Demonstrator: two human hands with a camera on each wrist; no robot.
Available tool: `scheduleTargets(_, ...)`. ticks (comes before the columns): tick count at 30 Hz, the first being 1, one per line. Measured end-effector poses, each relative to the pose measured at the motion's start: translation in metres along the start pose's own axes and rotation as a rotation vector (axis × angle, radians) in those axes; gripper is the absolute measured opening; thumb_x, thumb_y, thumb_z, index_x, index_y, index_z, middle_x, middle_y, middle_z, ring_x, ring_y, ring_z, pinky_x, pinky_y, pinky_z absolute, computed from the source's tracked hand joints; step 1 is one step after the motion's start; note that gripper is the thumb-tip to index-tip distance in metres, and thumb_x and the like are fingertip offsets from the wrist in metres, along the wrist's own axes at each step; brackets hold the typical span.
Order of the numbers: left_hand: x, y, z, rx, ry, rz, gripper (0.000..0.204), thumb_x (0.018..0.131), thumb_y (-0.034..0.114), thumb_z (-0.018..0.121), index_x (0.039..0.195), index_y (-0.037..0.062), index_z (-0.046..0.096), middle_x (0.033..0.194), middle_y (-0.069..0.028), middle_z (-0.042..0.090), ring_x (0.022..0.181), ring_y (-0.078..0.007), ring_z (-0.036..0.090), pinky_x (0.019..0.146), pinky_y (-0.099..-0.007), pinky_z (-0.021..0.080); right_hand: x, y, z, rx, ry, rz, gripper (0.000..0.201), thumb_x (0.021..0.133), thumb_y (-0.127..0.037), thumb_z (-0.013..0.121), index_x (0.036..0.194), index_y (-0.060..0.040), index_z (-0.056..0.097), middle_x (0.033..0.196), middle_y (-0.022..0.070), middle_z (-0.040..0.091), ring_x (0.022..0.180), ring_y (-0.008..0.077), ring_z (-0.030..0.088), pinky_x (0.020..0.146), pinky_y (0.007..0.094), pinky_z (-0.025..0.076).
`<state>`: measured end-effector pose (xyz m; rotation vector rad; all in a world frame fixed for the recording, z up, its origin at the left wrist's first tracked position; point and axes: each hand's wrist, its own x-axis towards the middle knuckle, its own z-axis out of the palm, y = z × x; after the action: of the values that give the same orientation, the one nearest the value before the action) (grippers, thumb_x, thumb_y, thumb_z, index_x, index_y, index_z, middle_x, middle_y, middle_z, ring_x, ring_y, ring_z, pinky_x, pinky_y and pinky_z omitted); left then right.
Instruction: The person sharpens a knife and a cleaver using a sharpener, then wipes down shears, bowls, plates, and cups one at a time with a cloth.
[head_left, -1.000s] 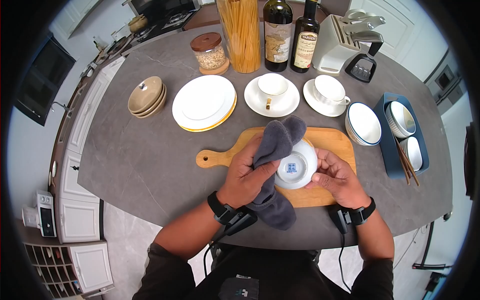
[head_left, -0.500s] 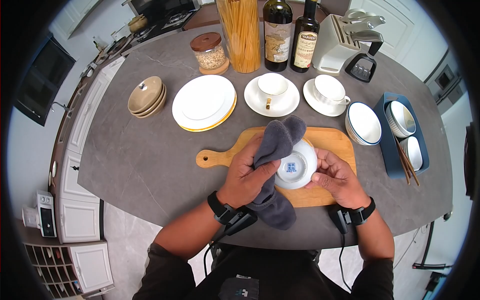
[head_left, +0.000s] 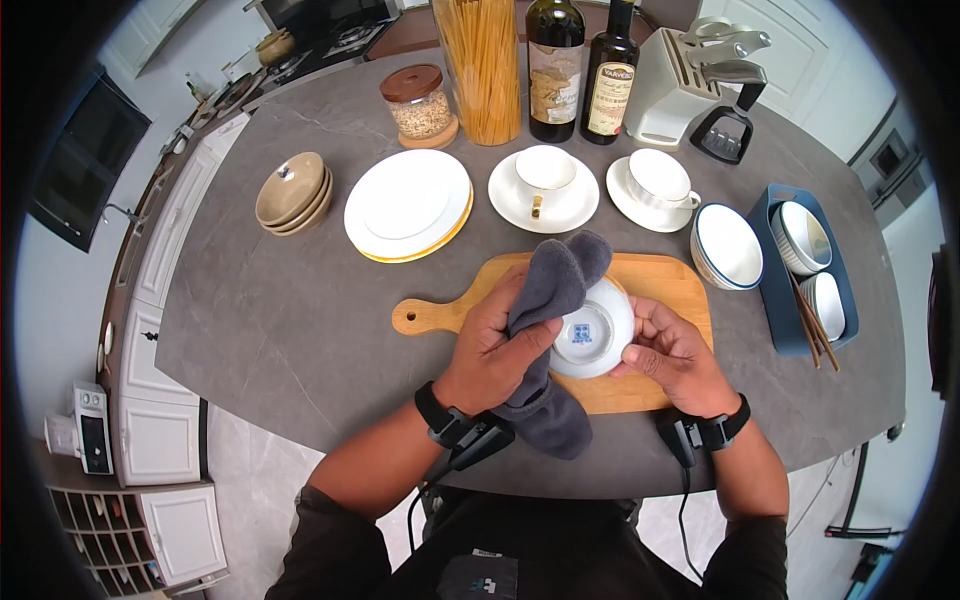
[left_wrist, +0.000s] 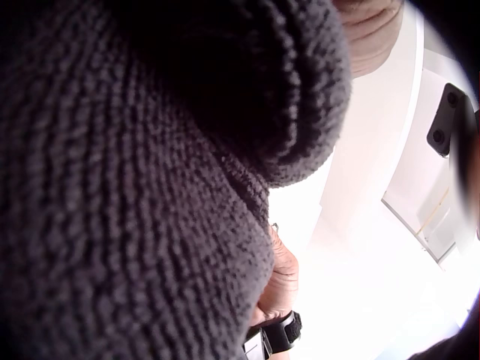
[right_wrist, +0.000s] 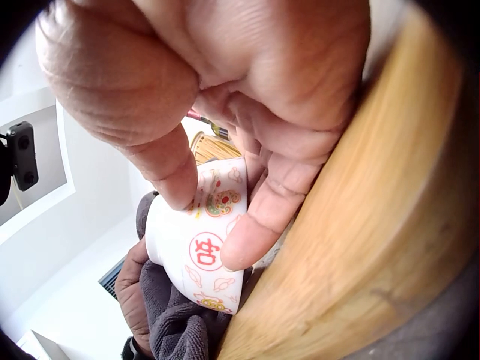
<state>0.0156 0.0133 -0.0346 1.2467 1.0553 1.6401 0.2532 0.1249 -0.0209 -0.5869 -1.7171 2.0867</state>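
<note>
A small white bowl point(head_left: 597, 352) is tilted with its base and blue stamp toward the head camera. Red and yellow printed patterns run round the bowl's side point(right_wrist: 202, 251) in the right wrist view. My right hand point(head_left: 678, 355) pinches the bowl at its right edge, thumb on the outside. In my left hand point(head_left: 497, 350) is a dark grey towel point(head_left: 556, 280), gripped against the bowl's left side; one end hangs below the wrist. Towel fabric point(left_wrist: 135, 210) fills much of the left wrist view. Beneath both hands lies a wooden cutting board point(head_left: 660, 280).
Beyond the board stand white plates point(head_left: 405, 205), two cups point(head_left: 545, 172) on saucers, and beige bowls point(head_left: 290, 190). Rightward are blue-rimmed bowls point(head_left: 727, 248) and a blue bin point(head_left: 775, 305) with bowls and chopsticks point(head_left: 815, 325). Bottles point(head_left: 555, 80), pasta point(head_left: 477, 80) and a knife block point(head_left: 670, 90) line the back.
The bowl has turned very slightly, its blue stamp shifting a little. Both hands and the towel stay in about the same place.
</note>
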Motion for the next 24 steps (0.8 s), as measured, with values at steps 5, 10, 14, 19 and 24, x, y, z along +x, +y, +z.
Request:
scheduleTargets(5, 0.0003, 0.002, 0.0003, -0.011, -0.004, 0.001, 0.044, 0.101, 0.01, 0.066, 0.142, -0.0025, 0.057, 0.138, -0.0102, 0.06, 0.128, -0.0188, 0.057, 0.11, -0.0336, 0.042, 0.0, 0.0033, -0.0007, -0.002, 0.006, -0.001, 0.06, 0.105, -0.016, 0.066, 0.155, 0.0044, 0.04, 0.126, 0.0113, 0.066, 0.108, 0.0166, 0.068, 0.094, 0.0322, 0.058)
scheduleTargets(10, 0.0005, 0.0031, 0.0002, 0.001, -0.003, -0.008, 0.044, 0.101, 0.01, 0.065, 0.142, -0.0026, 0.056, 0.138, -0.0098, 0.06, 0.128, -0.0183, 0.057, 0.11, -0.0332, 0.042, 0.0002, -0.0002, 0.0012, -0.008, 0.008, -0.002, 0.059, 0.105, -0.016, 0.066, 0.154, 0.0043, 0.04, 0.126, 0.011, 0.066, 0.106, 0.0164, 0.068, 0.093, 0.0322, 0.058)
scheduleTargets(14, 0.0004, 0.003, 0.0017, -0.016, 0.002, -0.014, 0.045, 0.101, 0.01, 0.065, 0.143, -0.0028, 0.056, 0.138, -0.0095, 0.059, 0.128, -0.0181, 0.056, 0.11, -0.0331, 0.042, -0.0002, 0.0012, 0.0001, -0.002, 0.008, -0.004, 0.058, 0.105, -0.015, 0.066, 0.154, 0.0043, 0.041, 0.126, 0.0109, 0.066, 0.106, 0.0165, 0.068, 0.093, 0.0323, 0.058)
scheduleTargets(19, 0.0003, 0.0019, 0.0009, -0.014, -0.006, -0.011, 0.045, 0.102, 0.011, 0.065, 0.144, -0.0027, 0.055, 0.138, -0.0092, 0.059, 0.128, -0.0179, 0.056, 0.11, -0.0331, 0.042, -0.0012, 0.0026, 0.0011, 0.019, 0.024, -0.014, 0.055, 0.104, -0.011, 0.067, 0.152, 0.0045, 0.043, 0.127, 0.0113, 0.067, 0.108, 0.0166, 0.068, 0.093, 0.0324, 0.059)
scheduleTargets(24, 0.0003, 0.0022, 0.0016, -0.029, -0.008, -0.02, 0.044, 0.102, 0.011, 0.064, 0.143, -0.0026, 0.055, 0.138, -0.0092, 0.059, 0.128, -0.0176, 0.056, 0.11, -0.0331, 0.042, -0.003, 0.0066, 0.0007, 0.023, 0.048, -0.043, 0.054, 0.103, -0.007, 0.068, 0.15, 0.0046, 0.044, 0.127, 0.0115, 0.068, 0.109, 0.016, 0.068, 0.096, 0.0325, 0.056)
